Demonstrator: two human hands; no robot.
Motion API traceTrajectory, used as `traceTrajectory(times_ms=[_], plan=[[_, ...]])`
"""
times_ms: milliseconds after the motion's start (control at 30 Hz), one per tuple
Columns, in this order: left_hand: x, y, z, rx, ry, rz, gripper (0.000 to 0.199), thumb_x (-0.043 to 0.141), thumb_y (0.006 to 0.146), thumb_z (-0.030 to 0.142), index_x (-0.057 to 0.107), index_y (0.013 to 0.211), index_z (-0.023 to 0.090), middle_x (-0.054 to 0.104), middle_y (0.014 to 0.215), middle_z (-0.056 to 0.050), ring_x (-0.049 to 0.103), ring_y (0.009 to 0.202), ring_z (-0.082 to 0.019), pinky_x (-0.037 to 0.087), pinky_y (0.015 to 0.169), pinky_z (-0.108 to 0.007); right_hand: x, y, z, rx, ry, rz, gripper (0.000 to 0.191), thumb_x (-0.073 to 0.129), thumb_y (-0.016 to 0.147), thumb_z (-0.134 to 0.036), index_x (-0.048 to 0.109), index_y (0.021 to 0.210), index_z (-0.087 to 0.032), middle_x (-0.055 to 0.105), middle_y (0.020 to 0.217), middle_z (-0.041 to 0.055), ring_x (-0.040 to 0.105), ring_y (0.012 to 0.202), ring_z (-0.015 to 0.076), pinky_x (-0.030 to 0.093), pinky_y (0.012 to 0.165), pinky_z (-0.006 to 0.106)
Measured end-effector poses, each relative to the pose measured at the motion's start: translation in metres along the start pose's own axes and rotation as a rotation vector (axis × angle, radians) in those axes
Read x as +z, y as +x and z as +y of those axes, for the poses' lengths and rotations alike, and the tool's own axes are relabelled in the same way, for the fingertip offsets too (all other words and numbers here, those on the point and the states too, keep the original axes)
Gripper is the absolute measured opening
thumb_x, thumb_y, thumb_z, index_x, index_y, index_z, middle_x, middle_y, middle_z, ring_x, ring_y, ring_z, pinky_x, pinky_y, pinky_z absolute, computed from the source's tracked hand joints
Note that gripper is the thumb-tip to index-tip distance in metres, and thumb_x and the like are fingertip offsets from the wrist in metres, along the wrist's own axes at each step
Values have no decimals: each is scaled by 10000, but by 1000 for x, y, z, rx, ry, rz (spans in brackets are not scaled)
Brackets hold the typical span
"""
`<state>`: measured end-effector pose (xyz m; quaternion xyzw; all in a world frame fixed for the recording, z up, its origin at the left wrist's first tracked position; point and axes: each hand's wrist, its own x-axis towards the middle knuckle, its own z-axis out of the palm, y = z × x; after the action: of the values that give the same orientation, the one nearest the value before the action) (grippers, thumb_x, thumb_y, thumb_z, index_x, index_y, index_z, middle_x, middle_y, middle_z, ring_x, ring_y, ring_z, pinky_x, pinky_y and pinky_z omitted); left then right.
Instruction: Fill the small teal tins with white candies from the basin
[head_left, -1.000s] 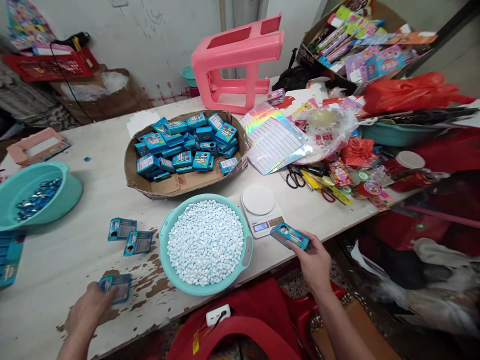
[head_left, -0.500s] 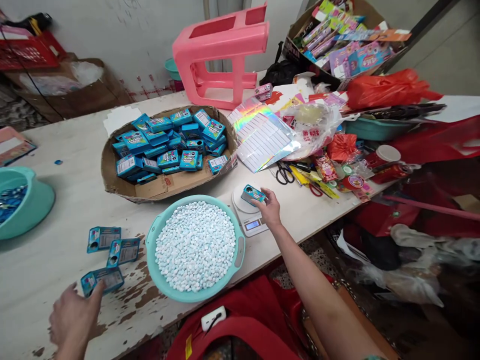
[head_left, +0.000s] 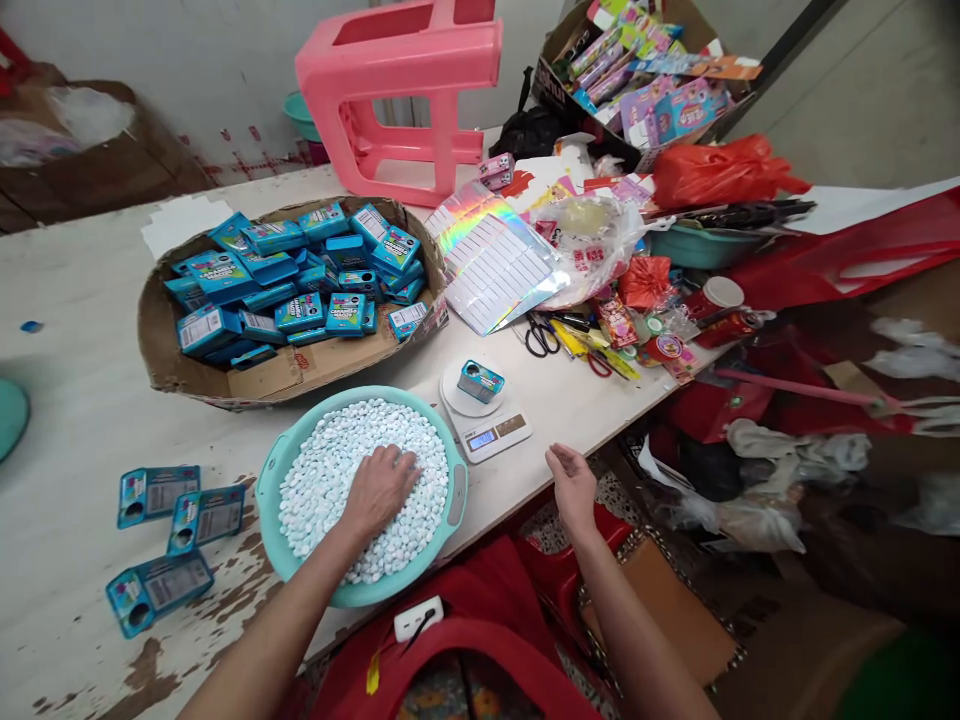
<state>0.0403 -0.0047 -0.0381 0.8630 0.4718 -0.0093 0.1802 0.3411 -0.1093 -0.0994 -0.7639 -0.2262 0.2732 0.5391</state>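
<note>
My left hand (head_left: 381,490) is palm down in a turquoise basin (head_left: 268,505) heaped with small white and pale blue candies (head_left: 322,465). Its fingers curl into the candies; what lies under the palm is hidden. Over the table's front edge, my right hand (head_left: 574,487) is held loosely open, with nothing visible in it. Between the hands and farther back, a blue candy box (head_left: 481,380) with a round hole rests on a small white digital scale (head_left: 499,436) whose display is lit. Left of the basin lie three similar boxes with holes (head_left: 159,592).
Behind the basin stands a cut-down cardboard box (head_left: 330,365) full of blue boxes. Scissors (head_left: 541,336), holographic sheets (head_left: 499,265) and packaging clutter the right side. A pink stool (head_left: 405,100) lies at the back. Another turquoise tub (head_left: 11,415) shows at the left edge.
My left hand has moved right from the three boxes into the candies. My right hand has let go of the box on the scale and drawn back toward me. The view has shifted.
</note>
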Motion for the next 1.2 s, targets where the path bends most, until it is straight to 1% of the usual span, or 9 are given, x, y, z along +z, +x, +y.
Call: traceTrajectory(times_ms=[100,200,367,533,667,767,867,1033,1200], plan=[[-1,8,-11,-116,-17,5,382,282,924,411,591,886,191,593,915,-104,533,902,-237,395,776,-337,-5,-6,7,22,16,6,422,661,713,-434,611,995,-124,672,1008,121,618,926,217,461,888,419],[-12,10,-19,-293,-293,91,349,340,895,450,546,763,201,582,772,-42,536,747,-187,394,676,-286,-4,-6,8,28,21,-11,421,661,712,-441,617,987,-125,678,991,120,627,907,217,474,875,415],[-32,9,-22,-631,-1380,301,282,473,830,467,483,765,193,471,601,29,406,465,-92,327,443,-219,15,3,-12,-5,2,-75,427,665,708,-444,616,1006,-143,674,996,118,626,904,222,489,845,410],[-35,12,-26,-719,-2101,185,248,550,827,344,434,690,174,440,548,37,389,403,-59,285,364,-178,76,29,-59,-240,-59,-201,699,757,615,-372,496,1243,-209,527,1282,127,518,1130,239,484,864,370],[-34,18,-26,-807,-2218,199,281,504,870,330,408,654,179,373,470,54,333,342,-59,229,313,-168,116,52,-94,-341,-104,-291,511,725,647,-358,595,1114,-195,624,1126,96,573,1022,236,476,870,386],[-44,20,-21,-821,-2266,220,271,502,876,318,417,662,176,384,481,52,344,346,-59,239,312,-165,114,45,-118,-361,-96,-290,376,697,695,-354,626,1026,-190,662,973,63,609,887,216,492,823,378],[-71,20,-9,-714,-2279,261,267,542,856,316,433,663,168,402,507,48,366,369,-55,259,325,-165,99,7,-145,-464,-73,-300,355,685,738,-320,600,1065,-212,638,992,52,599,924,207,486,834,354],[-123,21,25,-438,-2175,496,356,592,816,383,419,596,163,350,470,62,296,338,-39,190,314,-169,96,-65,-175,-620,-148,-555,308,679,747,-201,614,1046,-233,629,968,47,593,924,203,486,816,332],[-119,27,40,-355,-1897,780,360,634,782,374,448,569,152,427,516,39,460,459,-71,367,446,-198,118,-93,-169,-674,-199,-635,343,671,727,-143,608,1051,-233,636,967,48,587,931,213,477,834,349]])
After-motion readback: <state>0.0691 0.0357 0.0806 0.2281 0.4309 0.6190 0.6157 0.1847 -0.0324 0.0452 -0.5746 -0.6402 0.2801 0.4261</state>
